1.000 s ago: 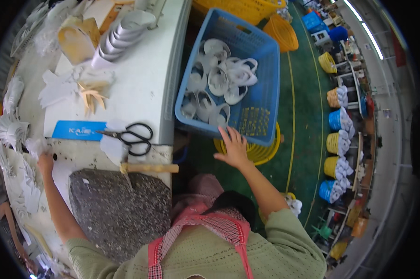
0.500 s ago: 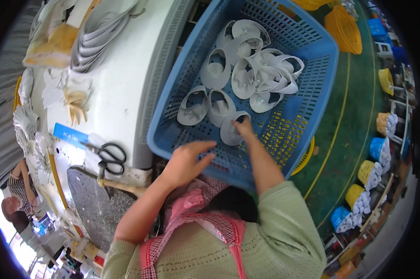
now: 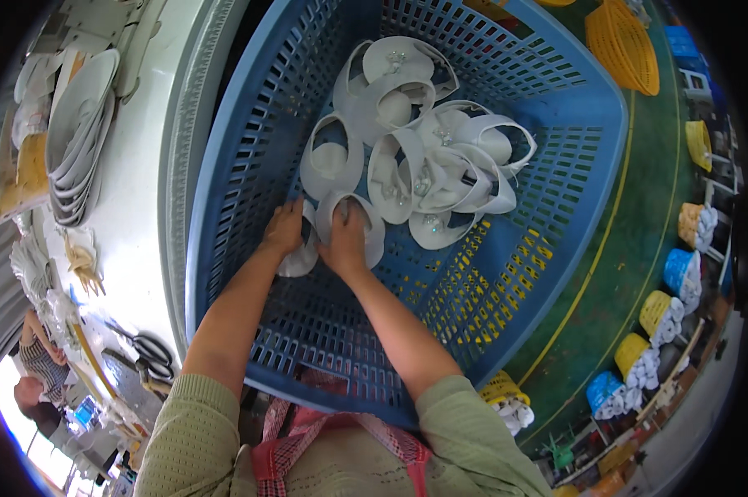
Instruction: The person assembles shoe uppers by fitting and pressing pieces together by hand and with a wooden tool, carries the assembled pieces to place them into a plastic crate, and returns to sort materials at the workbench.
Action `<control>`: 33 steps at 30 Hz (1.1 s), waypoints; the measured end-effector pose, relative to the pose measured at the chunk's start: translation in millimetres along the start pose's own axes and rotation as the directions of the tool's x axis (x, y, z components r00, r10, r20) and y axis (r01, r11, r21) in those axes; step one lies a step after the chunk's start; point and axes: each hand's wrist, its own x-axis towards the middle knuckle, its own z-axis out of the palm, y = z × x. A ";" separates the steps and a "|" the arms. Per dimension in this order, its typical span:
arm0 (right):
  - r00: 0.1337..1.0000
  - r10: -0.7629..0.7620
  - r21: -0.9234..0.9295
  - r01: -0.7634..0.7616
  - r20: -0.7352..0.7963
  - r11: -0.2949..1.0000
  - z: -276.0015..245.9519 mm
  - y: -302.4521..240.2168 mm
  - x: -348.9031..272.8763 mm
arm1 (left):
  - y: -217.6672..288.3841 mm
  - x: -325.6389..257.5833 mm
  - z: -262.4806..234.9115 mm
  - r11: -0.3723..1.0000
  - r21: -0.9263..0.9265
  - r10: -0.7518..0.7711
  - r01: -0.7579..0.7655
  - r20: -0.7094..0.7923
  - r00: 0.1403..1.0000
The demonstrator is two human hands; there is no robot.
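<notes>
Inside a large blue plastic basket [image 3: 548, 273], my left hand [image 3: 285, 228] is closed on the edge of a white shoe upper [image 3: 299, 261]. Beside it my right hand [image 3: 346, 240] reaches into the opening of another white shoe upper [image 3: 374, 236] and grips its near edge; the thumb shows, but some fingertips are hidden. The two uppers sit side by side, close together. Just beyond lies one more white upper [image 3: 331, 159]. Several others, some with sparkling ornaments, overlap in a heap [image 3: 440, 166] toward the far right of the basket.
On the left, a white table [image 3: 142, 166] holds a stack of curved white pieces [image 3: 80, 141], a tan glove [image 3: 82, 263] and black-handled scissors [image 3: 152, 352]. An orange basket [image 3: 622, 50] stands at the far right. Filled baskets [image 3: 610, 393] line the green floor's right side. Another person [image 3: 47, 356] sits at far left.
My left hand has come down into the basket onto an upper. My right hand has moved left to another upper. The view has shifted, with the basket now appearing larger and nearer.
</notes>
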 end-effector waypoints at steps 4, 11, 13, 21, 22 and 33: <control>0.991 -0.016 -0.004 0.016 0.130 1.000 1.7 32.9 7.0 | 31.3 -24.0 -33.1 0.994 -0.031 -0.105 0.108 0.068 0.992; 0.944 0.325 -0.070 -0.321 0.055 0.945 -98.4 30.3 0.0 | 79.2 -60.8 -142.7 0.906 -0.351 0.081 -0.236 -0.403 0.912; 0.971 0.228 0.467 -0.169 -0.071 0.868 -118.7 18.4 8.6 | 73.9 -18.8 -141.7 0.893 -0.395 0.065 -0.214 -0.356 0.932; 0.355 0.837 0.895 -0.003 -0.417 0.447 -75.5 150.8 1.0 | 82.4 78.0 -60.6 0.884 -0.442 0.007 -0.154 -0.316 0.949; 0.427 0.888 0.985 0.089 -0.171 0.147 -66.3 178.0 0.0 | 89.7 82.5 -60.7 0.878 -0.404 0.098 -0.255 -0.368 0.924; 0.525 0.834 0.983 -0.142 0.171 -0.113 -73.9 153.4 47.4 | 156.6 161.0 -143.1 0.936 -0.347 -0.116 -0.048 -0.436 0.893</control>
